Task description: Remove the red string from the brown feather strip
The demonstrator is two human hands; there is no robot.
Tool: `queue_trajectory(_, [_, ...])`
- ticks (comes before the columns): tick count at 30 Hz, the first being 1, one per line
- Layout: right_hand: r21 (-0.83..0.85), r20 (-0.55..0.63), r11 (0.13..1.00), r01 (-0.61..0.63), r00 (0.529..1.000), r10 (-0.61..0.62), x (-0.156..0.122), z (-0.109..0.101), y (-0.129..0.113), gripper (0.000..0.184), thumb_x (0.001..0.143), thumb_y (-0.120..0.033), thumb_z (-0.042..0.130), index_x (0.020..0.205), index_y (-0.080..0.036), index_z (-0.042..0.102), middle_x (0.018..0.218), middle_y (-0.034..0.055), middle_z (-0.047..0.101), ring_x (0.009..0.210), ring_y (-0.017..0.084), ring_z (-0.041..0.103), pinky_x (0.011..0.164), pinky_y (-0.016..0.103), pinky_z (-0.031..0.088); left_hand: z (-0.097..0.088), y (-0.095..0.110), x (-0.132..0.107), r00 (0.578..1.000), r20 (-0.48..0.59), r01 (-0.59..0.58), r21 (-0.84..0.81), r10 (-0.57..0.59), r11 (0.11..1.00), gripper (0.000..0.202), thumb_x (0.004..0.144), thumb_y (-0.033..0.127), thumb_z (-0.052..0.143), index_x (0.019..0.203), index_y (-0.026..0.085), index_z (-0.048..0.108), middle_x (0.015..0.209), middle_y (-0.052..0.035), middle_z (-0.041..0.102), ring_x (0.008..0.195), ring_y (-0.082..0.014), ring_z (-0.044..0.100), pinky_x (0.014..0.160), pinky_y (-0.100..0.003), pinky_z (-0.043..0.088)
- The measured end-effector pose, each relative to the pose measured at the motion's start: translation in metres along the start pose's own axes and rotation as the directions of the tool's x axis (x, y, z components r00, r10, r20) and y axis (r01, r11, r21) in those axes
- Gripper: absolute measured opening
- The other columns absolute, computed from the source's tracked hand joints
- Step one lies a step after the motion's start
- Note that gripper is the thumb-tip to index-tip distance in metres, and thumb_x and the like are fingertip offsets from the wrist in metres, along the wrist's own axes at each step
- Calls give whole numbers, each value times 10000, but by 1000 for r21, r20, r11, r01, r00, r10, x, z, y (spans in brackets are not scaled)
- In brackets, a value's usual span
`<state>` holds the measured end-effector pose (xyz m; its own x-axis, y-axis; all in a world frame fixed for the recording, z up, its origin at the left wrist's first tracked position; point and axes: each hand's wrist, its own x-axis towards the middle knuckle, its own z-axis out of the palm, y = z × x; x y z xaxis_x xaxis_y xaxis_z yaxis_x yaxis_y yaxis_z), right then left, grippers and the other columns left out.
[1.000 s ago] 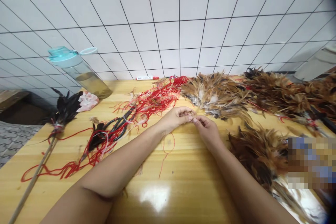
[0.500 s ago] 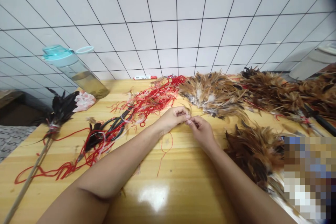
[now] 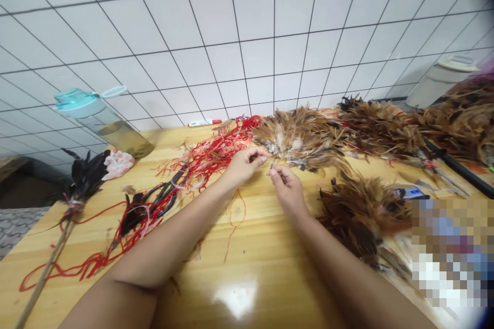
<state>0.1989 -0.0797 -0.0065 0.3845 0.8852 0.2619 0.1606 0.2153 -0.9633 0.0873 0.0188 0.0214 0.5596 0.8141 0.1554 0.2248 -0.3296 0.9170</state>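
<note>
- Head view, progress: you are partway through, by my reading, with fine fingertip work on feathers. At the left, a tuft of black feathers [image 3: 88, 172] is already bound onto a wooden stick [image 3: 46, 272]. At the far right, a brown feather bundle [image 3: 382, 128] seems to have a red tie near its stem, so that part looks done too.
- Much material lies untouched by your hands: a pale brown feather heap [image 3: 301, 136] just beyond your fingers, and a darker feather heap [image 3: 358, 211] to the right of your right forearm. How much of it is left to work, I cannot tell.
- Your left hand [image 3: 247, 160] reaches in from the near left, fingers curled and thumb close to the forefinger. Whether it grips anything, I cannot tell.
- Your right hand [image 3: 286, 185] sits slightly nearer, thumb and forefinger pinching what looks like a small wisp [image 3: 272, 165], too blurred to name surely. This wisp lies between your two hands, just short of the pale heap.
- Your hands are near each other but apart, both forearms stretched forward over the table [image 3: 281, 272], forming a narrow wedge.
- Left of your left hand spreads a tangle of red cord [image 3: 219, 146]; a thin red thread [image 3: 234, 226] lies between your forearms.
- Farther left stands a tilted-looking bottle [image 3: 123, 139]; a marker [image 3: 205, 123] lies by the far wall.
</note>
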Motion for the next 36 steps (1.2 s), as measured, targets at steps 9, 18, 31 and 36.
queue_trajectory(9, [-153,362,823,547,806,-468,-42,18,-30,188,903,-206,423,841,-183,600,757,50,646,693,154,576,657,263,440,54,13,39,829,401,-558,536,390,633,230,866,230,508,1012,157,670,946,-94,609,901,-186,548,819,-300,437])
queue_trajectory(18, [-106,37,962,252,968,-250,-22,10,-15,213,901,-292,449,800,-182,602,772,54,656,733,164,601,702,271,456,55,-3,47,912,277,-407,524,303,748,148,842,222,524,835,158,657,852,-64,596,824,-156,535,776,-280,421])
queue_trajectory(31, [-147,-197,984,-98,978,67,13,-14,34,290,812,-414,525,807,-178,693,814,63,708,767,203,606,744,319,444,13,11,-11,991,66,132,-346,-116,929,281,694,350,706,768,146,527,649,21,580,585,-74,516,600,-207,409])
queue_trajectory(36, [-193,-140,977,-94,988,67,14,-16,32,302,779,-435,542,764,-184,709,775,62,714,729,215,614,714,328,448,15,0,-9,987,87,157,-287,-138,945,245,677,318,699,711,143,530,632,12,572,581,-85,495,586,-216,375])
